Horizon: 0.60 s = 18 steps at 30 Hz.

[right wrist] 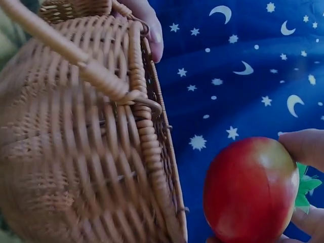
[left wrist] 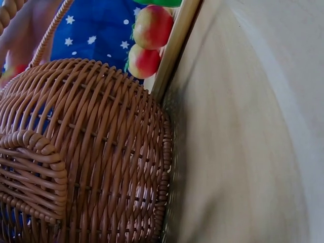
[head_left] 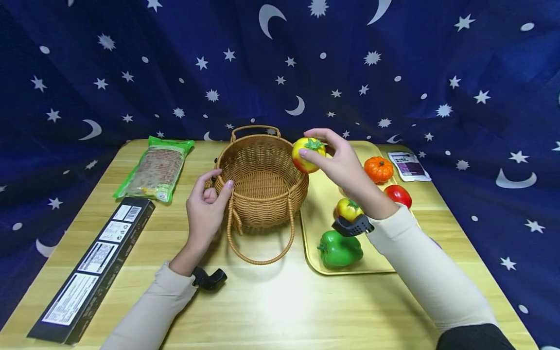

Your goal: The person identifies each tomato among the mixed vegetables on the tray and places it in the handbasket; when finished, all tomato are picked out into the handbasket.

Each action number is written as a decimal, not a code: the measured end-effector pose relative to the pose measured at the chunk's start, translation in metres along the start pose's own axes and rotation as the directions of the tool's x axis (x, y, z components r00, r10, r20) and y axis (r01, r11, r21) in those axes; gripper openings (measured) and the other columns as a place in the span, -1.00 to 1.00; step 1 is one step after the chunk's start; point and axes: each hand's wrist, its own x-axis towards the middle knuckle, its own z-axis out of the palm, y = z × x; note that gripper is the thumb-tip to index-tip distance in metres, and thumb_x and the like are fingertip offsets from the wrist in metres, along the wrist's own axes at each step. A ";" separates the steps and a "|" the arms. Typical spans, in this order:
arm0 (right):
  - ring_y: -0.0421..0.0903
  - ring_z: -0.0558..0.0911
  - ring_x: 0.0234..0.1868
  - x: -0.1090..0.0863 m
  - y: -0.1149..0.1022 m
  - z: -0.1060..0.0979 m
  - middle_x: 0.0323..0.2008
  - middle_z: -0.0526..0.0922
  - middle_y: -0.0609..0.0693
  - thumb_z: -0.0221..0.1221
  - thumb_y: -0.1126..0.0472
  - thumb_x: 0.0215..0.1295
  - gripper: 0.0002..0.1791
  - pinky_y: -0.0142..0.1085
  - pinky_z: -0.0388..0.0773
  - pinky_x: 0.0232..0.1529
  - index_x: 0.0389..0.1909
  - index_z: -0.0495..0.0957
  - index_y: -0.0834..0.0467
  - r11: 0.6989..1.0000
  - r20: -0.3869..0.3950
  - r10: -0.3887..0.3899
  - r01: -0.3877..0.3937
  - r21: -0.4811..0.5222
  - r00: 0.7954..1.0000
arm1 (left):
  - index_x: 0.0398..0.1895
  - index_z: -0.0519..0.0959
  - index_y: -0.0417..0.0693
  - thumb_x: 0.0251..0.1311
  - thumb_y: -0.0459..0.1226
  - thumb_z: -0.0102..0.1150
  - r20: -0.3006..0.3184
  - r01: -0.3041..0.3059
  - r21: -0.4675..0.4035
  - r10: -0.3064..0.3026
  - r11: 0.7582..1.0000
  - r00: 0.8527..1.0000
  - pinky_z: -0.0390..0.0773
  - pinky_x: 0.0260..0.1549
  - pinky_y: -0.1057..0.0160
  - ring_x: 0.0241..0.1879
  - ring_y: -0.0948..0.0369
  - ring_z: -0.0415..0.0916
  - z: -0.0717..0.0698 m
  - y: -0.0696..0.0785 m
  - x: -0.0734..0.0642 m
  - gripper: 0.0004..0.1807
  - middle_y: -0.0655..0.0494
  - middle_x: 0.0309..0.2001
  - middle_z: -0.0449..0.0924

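Left of the right hand [head_left: 334, 158], just beside its grip, stands the upright basket [head_left: 267, 213]. This hand grasps 1 near-round tomato [head_left: 309, 163], leaves [head_left: 314, 143] toward the palm; the left hand [head_left: 205, 206], farther off, holds the basket's opposite side. The right wrist view shows the tomato's red flank; the head view alone shows the basket's floor [head_left: 262, 184].

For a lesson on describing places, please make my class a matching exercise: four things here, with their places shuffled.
1. Raised red-and-yellow fruit
2. Green pepper
3. Black box
4. Left hand

A. At the rim of the wicker basket
B. Lying on the yellow tray
C. Held by the right hand
D. Lying left of the basket

Pairs: 1-C, 2-B, 3-D, 4-A
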 end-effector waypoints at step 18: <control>-0.01 0.58 0.00 0.091 -0.007 0.061 0.13 0.50 0.06 0.36 0.00 0.32 -0.52 -0.22 0.58 -0.03 0.20 0.55 0.07 0.985 0.171 0.101 -0.123 0.124 0.980 | 0.18 0.58 -0.27 0.30 -0.41 0.33 -0.005 0.018 0.005 -0.018 1.000 1.000 0.04 -0.63 0.43 -0.68 0.40 0.03 0.000 -0.001 0.002 -0.61 0.19 -0.69 0.06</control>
